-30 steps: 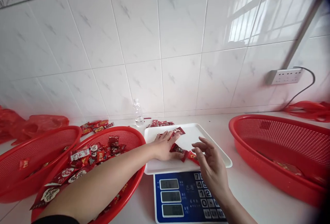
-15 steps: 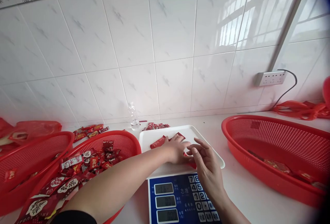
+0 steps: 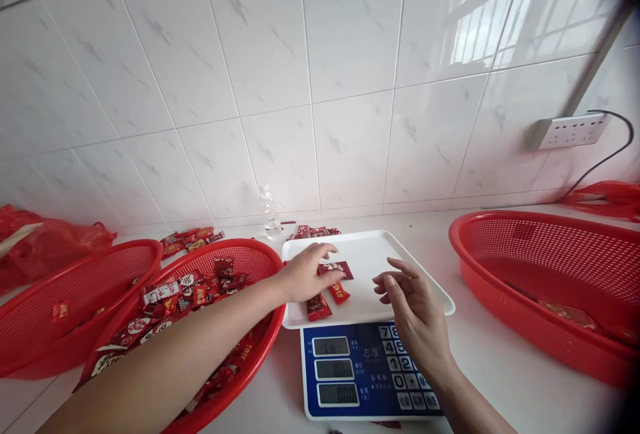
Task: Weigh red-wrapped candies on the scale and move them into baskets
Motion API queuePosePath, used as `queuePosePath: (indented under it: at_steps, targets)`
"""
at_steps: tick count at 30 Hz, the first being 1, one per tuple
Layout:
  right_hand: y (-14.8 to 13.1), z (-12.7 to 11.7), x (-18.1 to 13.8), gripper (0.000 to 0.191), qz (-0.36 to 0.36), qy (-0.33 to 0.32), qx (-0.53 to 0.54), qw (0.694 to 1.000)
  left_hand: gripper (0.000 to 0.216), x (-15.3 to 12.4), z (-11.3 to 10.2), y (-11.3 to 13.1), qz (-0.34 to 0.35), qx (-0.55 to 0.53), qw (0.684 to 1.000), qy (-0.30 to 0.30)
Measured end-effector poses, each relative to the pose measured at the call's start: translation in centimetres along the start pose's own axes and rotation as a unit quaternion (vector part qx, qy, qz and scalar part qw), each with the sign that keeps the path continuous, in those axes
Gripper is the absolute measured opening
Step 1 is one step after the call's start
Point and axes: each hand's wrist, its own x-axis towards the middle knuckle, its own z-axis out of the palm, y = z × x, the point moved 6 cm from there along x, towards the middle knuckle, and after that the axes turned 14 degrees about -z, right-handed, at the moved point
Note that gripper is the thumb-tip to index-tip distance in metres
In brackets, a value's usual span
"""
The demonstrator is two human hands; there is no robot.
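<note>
Several red snack packets (image 3: 339,293) lie on the left half of the white scale tray (image 3: 370,247). Just above them is my left hand (image 3: 307,274), its thumb and fingers apart; whether it touches a packet I cannot tell. Over the tray's right side hovers my right hand (image 3: 413,294), fingers loosely bent and apart, with nothing in it. In front of the tray sits the scale's blue panel (image 3: 367,381), with displays and number keys. My left forearm passes over a red basket (image 3: 273,267) heaped with red packets (image 3: 200,294).
Another red basket (image 3: 150,247) stands at far left beside a red plastic bag (image 3: 60,247). A large red basket (image 3: 480,301) with a few packets is on the right. Behind the tray are a clear bottle (image 3: 270,214) and small packets (image 3: 315,231). A socket strip (image 3: 573,131) is on the wall.
My left hand has drawn back left from the middle of the tray, uncovering the packets there. My right hand stays over the tray's right side. The view has shifted slightly.
</note>
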Motion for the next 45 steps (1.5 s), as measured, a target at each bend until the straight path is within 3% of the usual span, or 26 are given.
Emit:
queuePosePath:
  at_steps: [3,6,7,9,12,15,20,24,28,31,35,38,42,45]
  targets:
    - [0.0,0.0,0.0,0.031,0.000,-0.003,-0.005,1.000,0.024,-0.5,-4.1,-3.7,-0.064,-0.027,0.993,0.090]
    - [-0.1,0.1,-0.1,0.032,0.002,-0.004,-0.005,1.000,0.014,-2.0,-7.4,-9.9,-0.172,0.020,0.972,0.161]
    - [-0.1,0.1,-0.1,0.032,0.002,-0.005,-0.006,1.000,0.014,-2.8,-7.9,-12.1,-0.219,0.059,0.961,0.157]
    - [0.0,0.1,-0.2,0.034,0.003,-0.009,-0.012,1.000,0.023,-4.6,-7.5,-15.9,-0.298,0.140,0.940,0.087]
    - [0.1,0.2,-0.3,0.037,0.008,-0.021,-0.028,0.999,0.051,-6.9,-5.4,-18.5,-0.330,0.229,0.915,-0.033]
    - [0.2,0.2,-0.5,0.038,0.011,-0.029,-0.048,0.998,0.060,-7.3,-3.4,-18.3,-0.293,0.261,0.918,-0.064]
    - [0.1,0.3,-0.6,0.038,0.004,-0.039,-0.073,0.997,0.029,-5.8,-1.8,-16.8,-0.206,0.186,0.958,-0.068]
    - [0.3,0.3,-0.6,0.038,0.007,-0.041,-0.066,0.997,0.024,-4.9,-3.6,-16.4,-0.208,0.094,0.974,-0.009]
    - [0.5,0.4,-0.6,0.038,0.012,-0.045,-0.059,0.997,0.031,-4.8,-6.1,-16.9,-0.291,0.059,0.954,0.043]
    - [0.5,0.4,-0.6,0.038,0.010,-0.050,-0.057,0.997,0.036,-4.9,-5.6,-16.6,-0.274,0.102,0.956,0.015]
    - [0.5,0.5,-0.6,0.038,-0.002,-0.051,-0.062,0.997,0.056,-5.4,-2.7,-16.4,-0.262,0.198,0.943,-0.050]
    - [0.3,0.5,-0.5,0.036,-0.014,-0.053,-0.064,0.996,0.040,-5.3,-1.4,-16.0,-0.250,0.241,0.936,-0.058]
    - [0.1,0.6,-0.4,0.035,-0.015,-0.058,-0.067,0.996,0.015,-4.9,-2.1,-15.6,-0.226,0.213,0.949,-0.049]
    - [-0.1,0.6,-0.4,0.035,-0.016,-0.054,-0.066,0.996,0.016,-4.8,-4.4,-15.2,-0.210,0.191,0.958,-0.030]
